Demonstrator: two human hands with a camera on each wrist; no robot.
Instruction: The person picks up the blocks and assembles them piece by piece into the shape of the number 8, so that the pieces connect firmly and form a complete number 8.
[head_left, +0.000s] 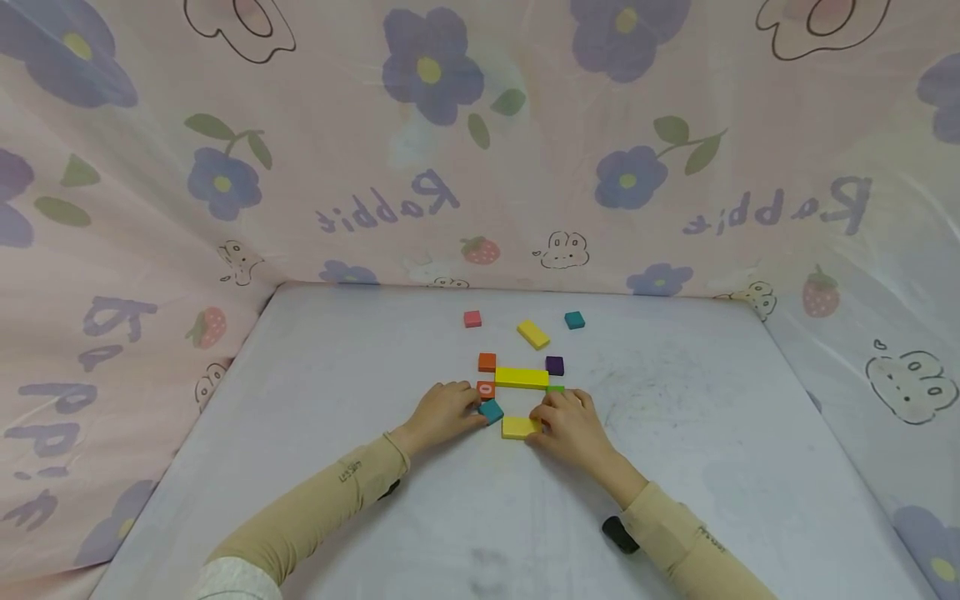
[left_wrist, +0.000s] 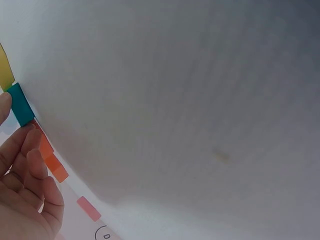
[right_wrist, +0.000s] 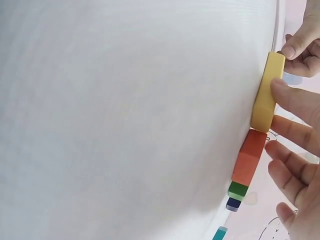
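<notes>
My left hand (head_left: pixel 446 410) pinches a small teal block (head_left: pixel 491 412) between thumb and fingertips; the block (left_wrist: pixel 22 105) sits turned at an angle. My right hand (head_left: pixel 573 427) holds the right end of a yellow oblong block (head_left: pixel 517 428), thumb (right_wrist: pixel 281 91) on its near side. Just beyond lies a longer yellow block (head_left: pixel 522 378). At its left are an orange block (head_left: pixel 487 362) and an orange-red block with a white ring mark (head_left: pixel 486 390); at its right, a purple block (head_left: pixel 555 366) and a partly covered green block (head_left: pixel 556 389). An orange-red block (right_wrist: pixel 249 157) shows near the right fingers.
Farther back on the white table (head_left: pixel 337 333) lie a pink block (head_left: pixel 472 318), a tilted yellow block (head_left: pixel 533 334) and a teal block (head_left: pixel 574 320). A patterned curtain (head_left: pixel 510 183) encloses the back and sides. A black object (head_left: pixel 620 535) is beside the right forearm.
</notes>
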